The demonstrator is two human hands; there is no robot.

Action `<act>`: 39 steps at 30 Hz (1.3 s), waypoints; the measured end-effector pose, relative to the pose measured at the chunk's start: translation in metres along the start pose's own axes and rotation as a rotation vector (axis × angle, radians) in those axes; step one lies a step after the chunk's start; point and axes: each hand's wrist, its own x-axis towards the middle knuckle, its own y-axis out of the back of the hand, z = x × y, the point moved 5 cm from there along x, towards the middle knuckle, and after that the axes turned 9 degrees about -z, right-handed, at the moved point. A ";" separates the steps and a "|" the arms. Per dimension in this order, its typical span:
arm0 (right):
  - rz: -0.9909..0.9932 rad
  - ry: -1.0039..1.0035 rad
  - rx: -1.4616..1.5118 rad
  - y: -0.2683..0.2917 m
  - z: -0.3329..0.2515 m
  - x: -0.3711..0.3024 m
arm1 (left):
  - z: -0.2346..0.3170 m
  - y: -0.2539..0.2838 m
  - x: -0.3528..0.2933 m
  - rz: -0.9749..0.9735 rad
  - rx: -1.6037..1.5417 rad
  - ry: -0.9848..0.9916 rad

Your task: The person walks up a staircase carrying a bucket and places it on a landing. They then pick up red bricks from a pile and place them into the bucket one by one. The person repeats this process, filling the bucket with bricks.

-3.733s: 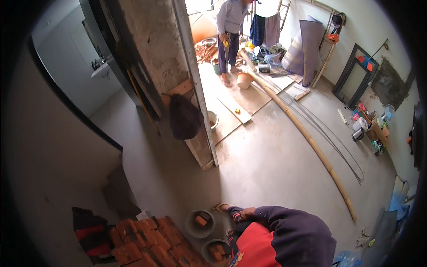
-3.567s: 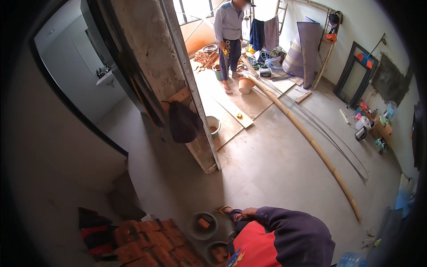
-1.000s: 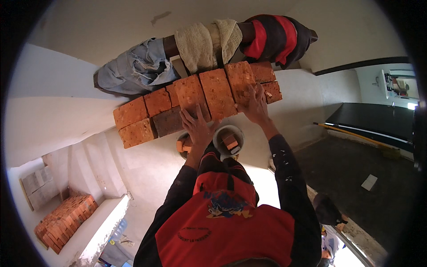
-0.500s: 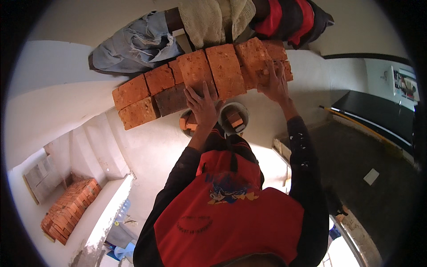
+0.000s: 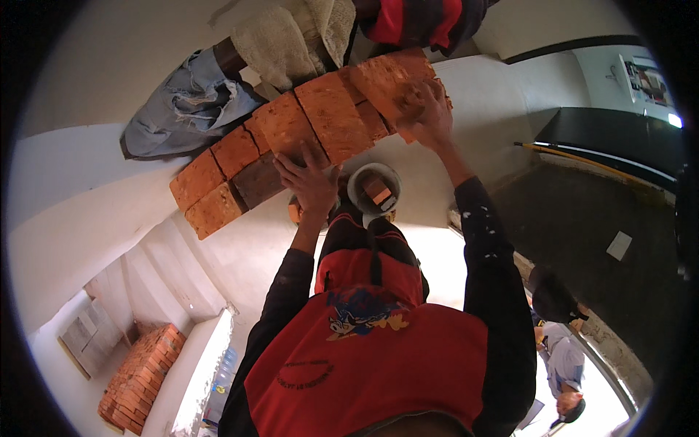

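At the stack (image 5: 324, 109), left hand (image 5: 312, 188) lies spread; right hand (image 5: 429, 116) grips a brick (image 5: 388, 79), apart from its neighbour's edge.

Daylight glares in from the lower side, blowing out the pale floor (image 5: 445, 273) and lower-right opening (image 5: 601, 408); dark floor (image 5: 575, 211) is dim. Right hand (image 5: 431, 122) slightly blurred. Fisheye bends straight edges, rim black.

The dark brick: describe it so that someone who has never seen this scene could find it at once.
Start at the brick stack below the pale towel. On its near side, look just left of the left hand, second from the stack's left end. The dark brick there is brownish grey, while its neighbours are orange.
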 end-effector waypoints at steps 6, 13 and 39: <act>-0.045 0.126 0.299 0.035 0.016 -0.086 | -0.005 -0.005 -0.002 0.091 0.012 -0.009; -0.159 -0.138 0.049 0.024 0.087 -0.203 | -0.002 -0.005 -0.002 0.018 0.117 0.035; -0.476 -0.265 -0.303 -0.488 0.279 -0.158 | 0.010 -0.030 0.005 0.233 0.314 -0.167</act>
